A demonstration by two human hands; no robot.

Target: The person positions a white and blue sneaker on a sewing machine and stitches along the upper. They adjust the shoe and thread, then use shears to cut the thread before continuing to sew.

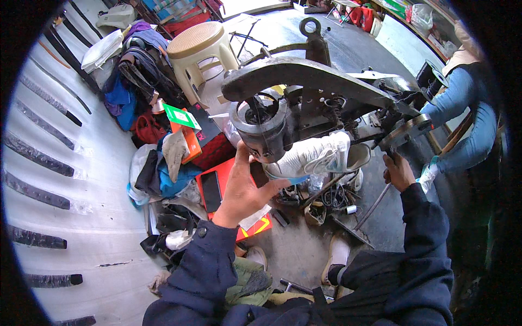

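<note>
A white lace-up sneaker [312,155] with a blue edge along its sole sits under the round metal head [260,127] of a dark hand-cranked shoe-stitching machine [310,76]. My left hand [242,187] cups the sneaker's toe, its thumb along the sole edge and a forefinger up beside the machine head. Some of its fingers are hidden. At the machine's right end, my right hand [399,171] is closed around the handle below the hand wheel [408,130]. The needle area is hidden inside the head.
A beige stool [198,49] stands behind the machine at left. Piled clothes and bags [138,70] line the white wall. A phone [211,190] rests on a red box [253,225]. Tools and cables [326,206] lie below. A person in jeans [462,108] is at right.
</note>
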